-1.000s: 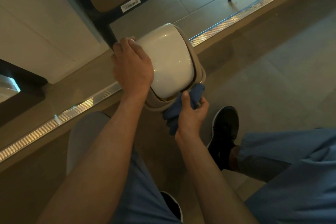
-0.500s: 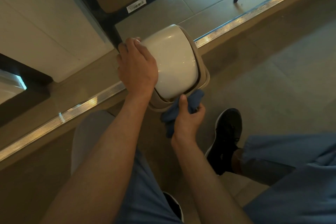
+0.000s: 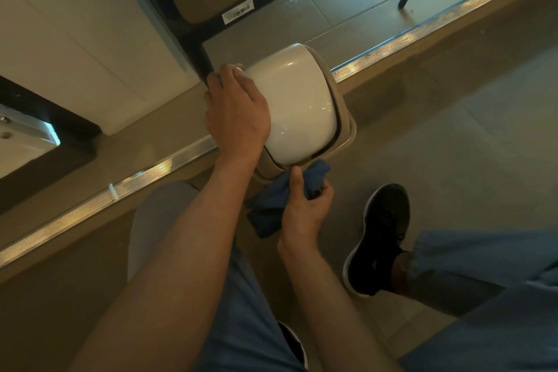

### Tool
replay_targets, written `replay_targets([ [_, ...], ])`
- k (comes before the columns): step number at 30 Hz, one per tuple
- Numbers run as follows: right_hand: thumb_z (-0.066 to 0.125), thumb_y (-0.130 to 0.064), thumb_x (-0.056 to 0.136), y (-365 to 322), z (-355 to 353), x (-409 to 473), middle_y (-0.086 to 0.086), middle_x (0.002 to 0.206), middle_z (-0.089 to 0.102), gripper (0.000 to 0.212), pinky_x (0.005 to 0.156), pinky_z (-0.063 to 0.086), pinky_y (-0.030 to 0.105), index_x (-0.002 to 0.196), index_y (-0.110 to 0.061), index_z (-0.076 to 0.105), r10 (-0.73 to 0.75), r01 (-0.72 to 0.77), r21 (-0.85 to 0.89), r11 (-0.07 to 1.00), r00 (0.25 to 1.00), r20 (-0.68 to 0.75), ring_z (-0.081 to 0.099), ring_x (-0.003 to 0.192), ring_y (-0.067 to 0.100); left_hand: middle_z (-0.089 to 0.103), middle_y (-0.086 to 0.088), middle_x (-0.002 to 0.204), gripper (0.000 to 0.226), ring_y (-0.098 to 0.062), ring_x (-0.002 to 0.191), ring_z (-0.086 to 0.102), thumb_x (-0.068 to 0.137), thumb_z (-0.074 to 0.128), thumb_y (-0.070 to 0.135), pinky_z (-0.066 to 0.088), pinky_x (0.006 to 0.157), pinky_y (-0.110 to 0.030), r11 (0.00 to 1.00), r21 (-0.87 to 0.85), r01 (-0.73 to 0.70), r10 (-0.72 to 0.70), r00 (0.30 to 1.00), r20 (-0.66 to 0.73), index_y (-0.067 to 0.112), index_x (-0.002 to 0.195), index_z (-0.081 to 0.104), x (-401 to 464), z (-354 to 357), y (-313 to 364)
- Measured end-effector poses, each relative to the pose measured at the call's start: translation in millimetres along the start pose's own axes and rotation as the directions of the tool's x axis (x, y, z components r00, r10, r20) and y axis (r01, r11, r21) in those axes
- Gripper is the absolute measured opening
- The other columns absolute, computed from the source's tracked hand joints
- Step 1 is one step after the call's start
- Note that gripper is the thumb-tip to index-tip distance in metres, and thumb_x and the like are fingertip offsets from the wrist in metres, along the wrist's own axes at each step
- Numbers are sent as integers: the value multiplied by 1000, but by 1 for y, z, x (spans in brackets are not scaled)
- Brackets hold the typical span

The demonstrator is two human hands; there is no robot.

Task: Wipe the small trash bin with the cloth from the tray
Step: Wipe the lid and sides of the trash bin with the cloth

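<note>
Bin (image 3: 297, 106) mid-wipe: left hand (image 3: 237, 113) steadies lid, fingers spread; right hand (image 3: 305, 208) grips cloth (image 3: 271, 208) at lower rim. Next: rub along rim.

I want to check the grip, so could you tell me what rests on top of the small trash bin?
The left hand lies on the small trash bin; whatever is under the palm is hidden.
</note>
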State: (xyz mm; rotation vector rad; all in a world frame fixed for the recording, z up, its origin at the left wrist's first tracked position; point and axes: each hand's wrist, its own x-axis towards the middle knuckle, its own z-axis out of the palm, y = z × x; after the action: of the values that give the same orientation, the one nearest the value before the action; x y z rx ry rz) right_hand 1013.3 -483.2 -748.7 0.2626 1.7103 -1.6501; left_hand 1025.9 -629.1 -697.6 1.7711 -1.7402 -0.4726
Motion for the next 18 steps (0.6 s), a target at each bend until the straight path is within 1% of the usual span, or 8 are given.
replay_targets([
  [3, 75, -27, 91, -29, -4, 26, 3, 122, 65, 35, 99, 55, 40, 118, -25, 52, -42, 45, 41, 998, 997, -70, 65, 112, 18, 57, -7, 127, 42, -23, 107, 59, 106, 23, 35, 40, 75, -31, 1000, 1, 0, 0, 1000, -11, 19, 126, 56, -1, 0, 1],
  [6, 73, -22, 93, -50, -12, 39, 7, 124, 66, 32, 97, 57, 42, 117, -24, 51, -97, 99, 23, 995, 993, -62, 66, 110, 20, 57, -5, 128, 42, -22, 109, 58, 105, 22, 37, 45, 77, -33, 1000, -7, 15, -15, 1000, -5, 21, 127, 55, -1, 0, 1],
  [8, 73, -21, 93, -52, -17, 35, 2, 118, 67, 29, 97, 57, 44, 111, -29, 52, -140, 141, 11, 990, 989, -56, 67, 109, 19, 57, -5, 128, 43, -22, 109, 58, 105, 22, 37, 44, 77, -33, 1000, -5, 19, -19, 1000, -7, 21, 126, 55, -1, 0, 2],
  [10, 74, -23, 92, -51, -22, 26, -5, 114, 66, 32, 97, 57, 44, 111, -34, 51, -184, 184, -10, 983, 981, -52, 67, 108, 15, 57, -6, 128, 42, -23, 109, 58, 105, 23, 36, 38, 77, -33, 1000, -17, 22, -22, 1000, -12, 21, 126, 56, -1, 0, 4],
  [11, 74, -24, 91, -51, -24, 21, -6, 114, 65, 33, 96, 57, 44, 111, -36, 51, -206, 206, -15, 978, 978, -38, 67, 108, 15, 57, -6, 128, 42, -24, 109, 57, 105, 24, 36, 37, 77, -33, 999, -26, 20, -20, 1000, -13, 21, 126, 57, -1, -1, 4],
  [13, 75, -24, 91, -56, -26, 13, -4, 115, 66, 35, 96, 58, 47, 111, -40, 52, -261, 262, -23, 965, 965, 15, 67, 109, 16, 56, -5, 127, 40, -23, 108, 57, 105, 26, 37, 42, 79, -35, 997, -68, 23, -22, 1000, 3, 23, 126, 57, -1, -2, 3],
  [16, 77, -24, 90, -72, -22, 7, 1, 116, 67, 35, 94, 58, 50, 114, -36, 54, -343, 348, -24, 937, 932, 120, 68, 109, 21, 54, -5, 128, 37, -23, 111, 57, 103, 33, 41, 49, 90, -42, 982, -169, 79, -66, 995, 78, 25, 126, 57, 3, -3, 0],
  [18, 76, -23, 90, -86, -16, 4, 4, 118, 65, 37, 93, 59, 46, 118, -32, 53, -346, 362, -35, 932, 912, 218, 67, 110, 22, 52, -4, 130, 34, -22, 115, 55, 101, 41, 44, 48, 99, -44, 955, -268, 129, -96, 987, 132, 27, 127, 57, 7, -7, -3],
])
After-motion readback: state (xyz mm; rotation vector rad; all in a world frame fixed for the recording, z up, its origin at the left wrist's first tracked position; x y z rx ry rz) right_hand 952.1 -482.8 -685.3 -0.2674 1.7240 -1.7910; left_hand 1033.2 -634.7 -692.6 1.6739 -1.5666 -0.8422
